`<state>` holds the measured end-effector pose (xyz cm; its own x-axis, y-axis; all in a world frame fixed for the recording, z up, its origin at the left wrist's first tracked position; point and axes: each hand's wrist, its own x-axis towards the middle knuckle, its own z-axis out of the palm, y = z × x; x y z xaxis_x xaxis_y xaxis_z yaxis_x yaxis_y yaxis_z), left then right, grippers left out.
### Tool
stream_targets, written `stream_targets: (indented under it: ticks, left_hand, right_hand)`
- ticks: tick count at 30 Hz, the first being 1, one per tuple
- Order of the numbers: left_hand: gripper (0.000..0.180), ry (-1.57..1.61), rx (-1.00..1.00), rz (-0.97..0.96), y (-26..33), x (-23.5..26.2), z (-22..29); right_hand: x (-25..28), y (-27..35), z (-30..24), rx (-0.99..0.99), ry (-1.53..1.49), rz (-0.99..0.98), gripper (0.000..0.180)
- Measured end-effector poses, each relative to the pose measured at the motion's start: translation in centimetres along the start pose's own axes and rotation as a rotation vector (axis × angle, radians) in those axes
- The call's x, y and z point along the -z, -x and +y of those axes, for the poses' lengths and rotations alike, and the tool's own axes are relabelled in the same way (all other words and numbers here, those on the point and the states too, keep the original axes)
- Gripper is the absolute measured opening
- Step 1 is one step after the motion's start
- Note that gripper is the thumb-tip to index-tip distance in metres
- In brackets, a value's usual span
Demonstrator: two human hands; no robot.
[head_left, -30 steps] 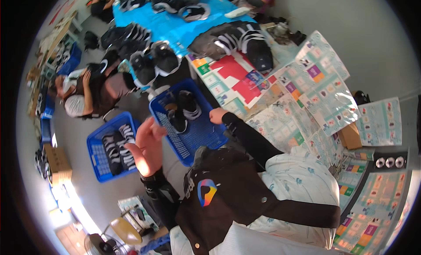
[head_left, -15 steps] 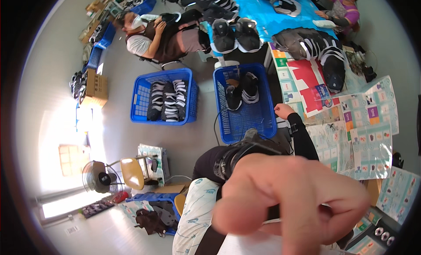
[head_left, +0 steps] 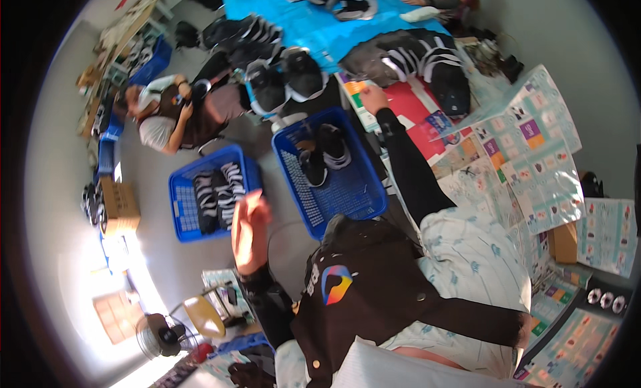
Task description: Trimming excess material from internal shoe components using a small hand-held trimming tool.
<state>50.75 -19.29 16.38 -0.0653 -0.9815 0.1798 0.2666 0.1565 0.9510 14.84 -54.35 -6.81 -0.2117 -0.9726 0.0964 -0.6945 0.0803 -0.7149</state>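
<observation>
Head view: the left hand (head_left: 248, 229) is raised with open fingers and nothing is held in it; it is blurred, so single fingers cannot be told apart. It hangs between two blue baskets on the floor. The right hand (head_left: 372, 98) is stretched out to the coloured sheets (head_left: 427, 111) on the worktop and rests on or just above them; whether it is closed on anything cannot be told, since it is small and seen from behind.

The nearer blue basket (head_left: 360, 194) is a rectangular plastic crate with slotted walls. Two dark shoes with white stripes (head_left: 322, 151) lie in its far end; the rest of its floor is bare. The second blue basket (head_left: 181, 208), just left of the left hand, is filled with dark striped shoes (head_left: 217, 191) laid side by side.

More dark shoes (head_left: 427, 61) lie on the blue-covered worktop (head_left: 327, 34). A seated person (head_left: 177, 111) is seen beyond the baskets. The lower part of the picture is taken up by the wearer's dark vest (head_left: 374, 294), which hides the near floor.
</observation>
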Motion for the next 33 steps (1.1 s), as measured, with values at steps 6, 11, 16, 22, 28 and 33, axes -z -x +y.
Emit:
stream_targets:
  ticks: [6, 11, 16, 22, 28, 33]
  left_hand:
    - [0.021, -0.073, 0.66, 0.815, 21.1, 12.4, -16.1]
    - [0.03, 0.235, 0.944, 1.206, 42.9, 10.2, -24.9]
    - [0.031, -0.014, 1.256, 1.012, 41.4, 2.9, -27.2]
    - [0.032, -0.105, 1.247, 0.952, 40.5, 0.3, -27.4]
    - [0.033, -0.15, 1.212, 0.928, 40.3, 1.8, -28.1]
    - [0.034, -0.473, 0.974, 0.733, 36.8, 10.2, -28.1]
  right_hand:
    - [0.6, -8.8, -0.8, -0.004, 0.025, 0.08, 0.025]
    - [-1.1, -14.8, -0.1, 0.048, 0.169, 0.099, 0.037]
    - [-0.7, -20.4, 4.6, -0.086, 0.403, -0.053, 0.047]
    - [0.5, -17.6, 4.2, -0.087, 0.493, -0.218, 0.043]
    - [8.2, -11.3, 0.8, 0.271, 0.795, -0.373, 0.027]
    - [9.0, -1.5, 6.0, 0.194, 0.423, -0.289, 0.029]
